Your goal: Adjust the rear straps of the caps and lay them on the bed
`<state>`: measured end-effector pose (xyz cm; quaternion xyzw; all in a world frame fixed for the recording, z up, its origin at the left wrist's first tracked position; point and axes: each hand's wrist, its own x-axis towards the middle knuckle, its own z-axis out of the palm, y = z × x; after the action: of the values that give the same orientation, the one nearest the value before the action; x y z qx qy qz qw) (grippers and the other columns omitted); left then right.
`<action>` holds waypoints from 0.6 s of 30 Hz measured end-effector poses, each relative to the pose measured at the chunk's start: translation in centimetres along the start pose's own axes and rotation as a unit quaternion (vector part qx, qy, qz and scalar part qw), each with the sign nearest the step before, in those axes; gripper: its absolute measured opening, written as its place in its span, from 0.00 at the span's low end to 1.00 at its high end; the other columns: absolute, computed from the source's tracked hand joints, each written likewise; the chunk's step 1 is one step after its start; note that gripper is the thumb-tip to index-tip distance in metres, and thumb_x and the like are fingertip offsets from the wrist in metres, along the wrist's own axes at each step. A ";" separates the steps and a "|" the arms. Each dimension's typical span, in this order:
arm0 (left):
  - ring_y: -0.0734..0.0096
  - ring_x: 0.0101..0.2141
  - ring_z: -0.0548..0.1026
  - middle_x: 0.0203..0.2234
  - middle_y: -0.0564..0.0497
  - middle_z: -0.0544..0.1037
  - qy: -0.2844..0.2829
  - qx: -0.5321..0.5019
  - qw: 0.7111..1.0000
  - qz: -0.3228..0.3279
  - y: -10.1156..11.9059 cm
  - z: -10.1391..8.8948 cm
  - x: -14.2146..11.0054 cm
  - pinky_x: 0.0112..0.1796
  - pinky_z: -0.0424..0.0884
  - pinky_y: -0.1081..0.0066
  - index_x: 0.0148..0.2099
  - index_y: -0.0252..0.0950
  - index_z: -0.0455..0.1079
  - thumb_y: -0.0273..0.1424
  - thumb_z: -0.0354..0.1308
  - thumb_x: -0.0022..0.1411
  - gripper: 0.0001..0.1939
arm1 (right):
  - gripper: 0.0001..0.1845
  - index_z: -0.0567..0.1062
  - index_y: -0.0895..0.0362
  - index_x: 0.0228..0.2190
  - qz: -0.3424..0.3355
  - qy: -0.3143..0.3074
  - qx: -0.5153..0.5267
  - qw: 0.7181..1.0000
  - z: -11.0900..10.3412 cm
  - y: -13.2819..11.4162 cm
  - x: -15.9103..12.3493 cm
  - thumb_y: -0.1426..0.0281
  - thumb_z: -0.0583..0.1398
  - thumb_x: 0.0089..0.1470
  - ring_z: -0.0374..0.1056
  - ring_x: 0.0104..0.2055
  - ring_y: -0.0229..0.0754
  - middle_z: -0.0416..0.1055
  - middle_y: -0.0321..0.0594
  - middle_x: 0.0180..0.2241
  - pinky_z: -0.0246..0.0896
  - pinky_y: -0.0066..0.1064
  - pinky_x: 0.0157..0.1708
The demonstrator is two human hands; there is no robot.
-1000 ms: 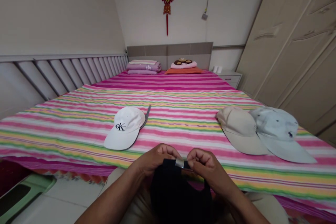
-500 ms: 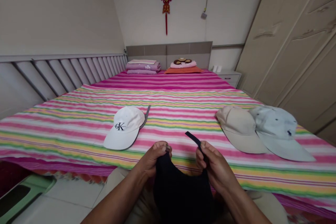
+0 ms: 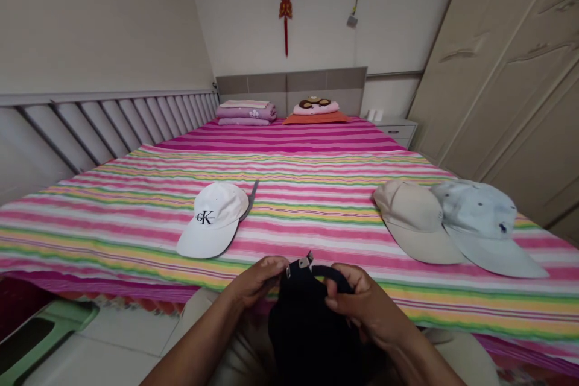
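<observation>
A black cap [image 3: 312,332] is held low in front of me, its back strap and metal buckle [image 3: 303,263] facing up. With fingers closed at the buckle end, my left hand [image 3: 260,280] grips the cap's left side. My right hand [image 3: 362,298] pinches the black strap [image 3: 332,271], which now curves across to the buckle. Whether the strap end passes through the buckle is hard to make out. To the left on the bed lies a white cap [image 3: 215,217] with black letters and a loose grey strap. A beige cap [image 3: 414,220] and a pale blue cap [image 3: 484,223] overlap at the right.
The bed has a striped sheet [image 3: 298,187]. Folded purple bedding [image 3: 246,113] and a pink pile [image 3: 315,108] sit by the headboard [image 3: 325,84]. A metal railing [image 3: 113,120] runs along the left. A green stool [image 3: 58,325] stands at lower left, a wardrobe [image 3: 506,90] at right.
The strap's free end, which pointed up and away from the cap, has come over to the buckle. My right hand moved slightly down, and both sides of the cap's back opening are closer together.
</observation>
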<state>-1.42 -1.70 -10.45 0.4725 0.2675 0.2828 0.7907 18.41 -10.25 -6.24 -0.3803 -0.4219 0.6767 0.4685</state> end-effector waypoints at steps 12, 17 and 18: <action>0.72 0.29 0.74 0.28 0.50 0.78 -0.003 -0.196 0.980 -0.041 -10.3 -3.3 -4.4 0.34 0.67 0.73 0.37 0.33 0.73 0.24 0.63 0.41 0.16 | 0.16 0.70 0.55 0.25 -0.062 0.168 0.240 0.954 -2.1 -1.4 1.8 0.73 0.69 0.30 0.43 0.10 0.23 0.52 0.21 0.09 0.39 0.14 0.10; 0.68 0.37 0.75 0.35 0.49 0.79 0.100 -0.258 0.957 0.083 -9.2 -4.3 -5.4 0.41 0.68 0.73 0.43 0.36 0.72 0.22 0.60 0.47 0.17 | 0.19 0.72 0.57 0.32 -0.057 0.264 0.191 0.944 -4.9 -0.7 2.8 0.73 0.68 0.32 0.55 0.12 0.26 0.65 0.27 0.13 0.50 0.14 0.11; 0.68 0.38 0.75 0.35 0.49 0.79 0.116 -0.258 0.954 0.102 -8.0 -5.0 -5.5 0.42 0.67 0.73 0.43 0.37 0.72 0.21 0.59 0.48 0.18 | 0.19 0.72 0.57 0.32 -0.056 0.292 0.189 0.936 -5.6 -0.4 3.0 0.74 0.68 0.33 0.60 0.15 0.28 0.71 0.31 0.18 0.54 0.16 0.13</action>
<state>-7.13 -5.69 -18.89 0.2414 0.2261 0.4743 0.8159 22.80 -6.15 -8.22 -0.4410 -0.1514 0.5760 0.6714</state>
